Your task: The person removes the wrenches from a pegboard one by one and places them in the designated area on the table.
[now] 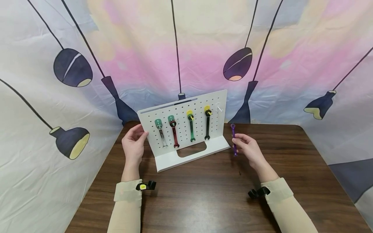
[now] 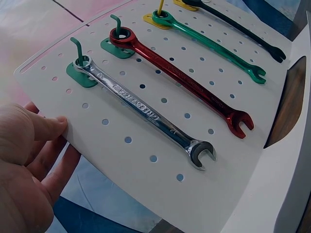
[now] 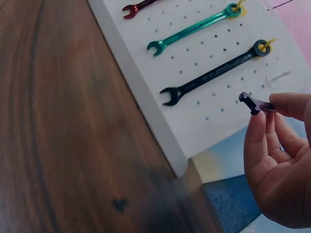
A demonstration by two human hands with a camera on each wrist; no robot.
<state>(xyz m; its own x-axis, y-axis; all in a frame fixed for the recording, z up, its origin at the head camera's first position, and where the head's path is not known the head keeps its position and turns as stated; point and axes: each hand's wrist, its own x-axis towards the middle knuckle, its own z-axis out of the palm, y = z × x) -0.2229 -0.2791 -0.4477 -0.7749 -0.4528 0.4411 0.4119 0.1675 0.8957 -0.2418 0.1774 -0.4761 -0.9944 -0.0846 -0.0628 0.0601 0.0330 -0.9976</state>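
Observation:
A white pegboard stand [image 1: 217, 126] stands upright on the table, with my left hand [image 1: 133, 145] holding its left edge, thumb in front and fingers behind. Four combination wrenches hang by their ring ends from hooks: silver [image 2: 141, 108], red [image 2: 180, 77], green [image 2: 211, 42] and black [image 3: 216, 74]. The silver and red ones hang on green hooks, the others on yellow. To the right of the board, my right hand [image 1: 249, 150] pinches a purple wrench [image 1: 234, 139] between thumb and fingers. Its open end points at the camera in the right wrist view.
A bare whitish hook [image 1: 219, 108] sits at the board's upper right. The stand's base has a cut-out [image 1: 192, 149] along its front. Under everything is a dark wooden table [image 1: 198, 194], and a cloth printed with lamps [image 1: 198, 48] hangs close behind.

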